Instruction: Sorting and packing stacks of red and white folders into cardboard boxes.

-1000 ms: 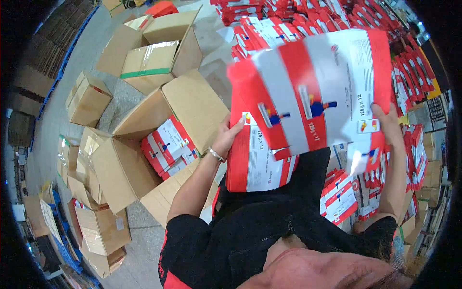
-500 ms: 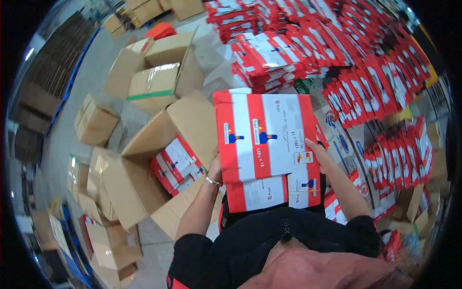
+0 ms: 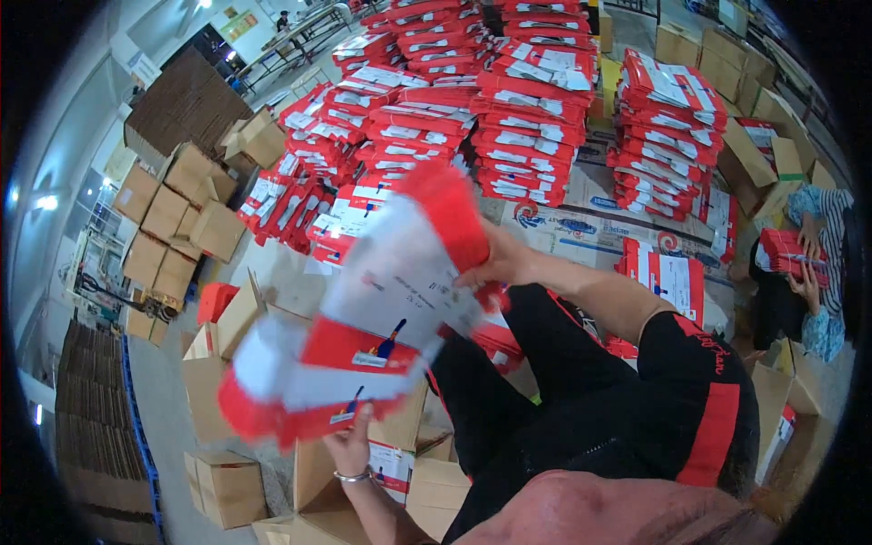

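Both hands closed on red-and-white packets (image 3: 363, 336): left hand (image 3: 350, 445) below, right hand (image 3: 500, 259) above. Open carton (image 3: 318, 481) under packets partly filled; many stacks (image 3: 536, 109) behind remain.

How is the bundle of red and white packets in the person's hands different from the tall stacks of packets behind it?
The bundle is held in the air, tilted, between the left hand and right hand; the stacks rest level on flattened cardboard. The bundle is blurred, the stacks sharp. The bundle is thin, while the stacks are many layers high. Both are red and white packets.
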Motion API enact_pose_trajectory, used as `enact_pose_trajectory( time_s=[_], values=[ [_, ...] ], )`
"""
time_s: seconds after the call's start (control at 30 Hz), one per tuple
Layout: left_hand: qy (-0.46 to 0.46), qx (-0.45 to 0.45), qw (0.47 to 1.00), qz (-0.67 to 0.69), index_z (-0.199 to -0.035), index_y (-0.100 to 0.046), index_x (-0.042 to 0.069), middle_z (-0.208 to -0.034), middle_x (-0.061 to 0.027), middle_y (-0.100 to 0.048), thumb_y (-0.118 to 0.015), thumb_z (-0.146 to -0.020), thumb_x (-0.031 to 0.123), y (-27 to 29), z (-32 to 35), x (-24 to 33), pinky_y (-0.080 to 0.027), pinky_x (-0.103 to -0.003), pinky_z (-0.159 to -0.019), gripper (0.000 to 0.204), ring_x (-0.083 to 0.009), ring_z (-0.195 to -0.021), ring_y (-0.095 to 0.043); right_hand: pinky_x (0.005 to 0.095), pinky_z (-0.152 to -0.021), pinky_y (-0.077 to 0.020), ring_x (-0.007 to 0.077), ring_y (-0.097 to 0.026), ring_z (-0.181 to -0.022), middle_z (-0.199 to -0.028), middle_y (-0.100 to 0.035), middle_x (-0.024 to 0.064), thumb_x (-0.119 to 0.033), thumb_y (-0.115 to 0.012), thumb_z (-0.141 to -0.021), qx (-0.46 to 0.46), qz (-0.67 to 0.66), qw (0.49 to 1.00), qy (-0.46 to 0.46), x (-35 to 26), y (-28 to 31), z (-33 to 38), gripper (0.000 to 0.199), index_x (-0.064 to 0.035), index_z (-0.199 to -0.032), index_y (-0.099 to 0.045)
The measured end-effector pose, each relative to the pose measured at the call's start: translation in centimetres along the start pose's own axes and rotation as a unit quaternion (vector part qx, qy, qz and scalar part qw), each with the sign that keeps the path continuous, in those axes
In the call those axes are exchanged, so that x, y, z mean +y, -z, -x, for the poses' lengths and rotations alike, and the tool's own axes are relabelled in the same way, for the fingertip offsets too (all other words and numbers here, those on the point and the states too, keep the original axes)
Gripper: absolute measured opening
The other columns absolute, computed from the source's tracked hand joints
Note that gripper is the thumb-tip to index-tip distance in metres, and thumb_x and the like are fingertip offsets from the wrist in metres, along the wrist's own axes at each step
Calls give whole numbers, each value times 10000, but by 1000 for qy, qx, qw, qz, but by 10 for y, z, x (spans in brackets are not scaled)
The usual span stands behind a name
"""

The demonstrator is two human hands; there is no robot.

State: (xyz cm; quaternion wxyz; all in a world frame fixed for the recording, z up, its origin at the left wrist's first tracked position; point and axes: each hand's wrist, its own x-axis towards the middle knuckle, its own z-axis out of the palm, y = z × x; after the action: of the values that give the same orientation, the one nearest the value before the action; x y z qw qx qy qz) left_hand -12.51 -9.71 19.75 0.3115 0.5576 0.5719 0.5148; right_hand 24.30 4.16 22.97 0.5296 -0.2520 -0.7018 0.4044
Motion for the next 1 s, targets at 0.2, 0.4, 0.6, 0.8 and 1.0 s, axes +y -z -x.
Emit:
enact_pose_trajectory(
  time_s=[0.2, 0.4, 0.6, 0.8, 1.0],
  values=[
    [125, -56, 975, 173, -1228, -538, 31, -1079, -98, -643, -681, -869, 220, 8, 34, 12, -524, -345, -829, 430, -181, -930, -629, 375, -1029, -402, 260, -541, -1183, -1265, -546, 163, -214, -655, -861, -77, -66, 995, -12, 22, 81, 64, 757, -55, -1466, -229],
    [140, -175, 771, 596, -1110, -601, 37, -956, -87, -685, -647, -891, 390, 13, -77, 31, -575, -308, -719, 418, -160, -778, -680, 378, -1034, -400, 264, -539, -1190, -1277, -552, 158, -250, -545, -925, -164, -121, 976, -81, 92, 251, -38, 570, -34, -1408, -332],
    [212, -127, 867, 433, -1175, -566, 8, -1009, -110, -685, -722, -843, 360, 42, -51, -18, -588, -294, -701, 509, -162, -805, -696, 381, -1039, -399, 268, -538, -1197, -1288, -558, 154, -287, -435, -988, -20, -65, 989, -129, 15, 47, -56, 452, -14, -1349, -435],
    [231, 31, 963, 135, -1277, -479, -14, -1103, -143, -654, -807, -764, 308, 163, -18, -4, -582, -335, -741, 689, -194, -855, -688, 394, -1052, -392, 262, -518, -1221, -1325, -544, 128, -383, -383, -1016, -122, -503, 783, -346, 51, -121, -51, 478, -32, -1324, -485],
    [324, -98, 917, -210, -1349, -474, 50, -1108, -71, -653, -813, -746, 334, 314, 13, 3, -508, -337, -879, 748, -164, -931, -635, 500, -1030, -421, 267, -539, -1176, -1268, -563, 130, -183, -587, -936, -253, -402, 672, -568, 46, -313, 57, 406, -18, -1292, -483]
  ],
)
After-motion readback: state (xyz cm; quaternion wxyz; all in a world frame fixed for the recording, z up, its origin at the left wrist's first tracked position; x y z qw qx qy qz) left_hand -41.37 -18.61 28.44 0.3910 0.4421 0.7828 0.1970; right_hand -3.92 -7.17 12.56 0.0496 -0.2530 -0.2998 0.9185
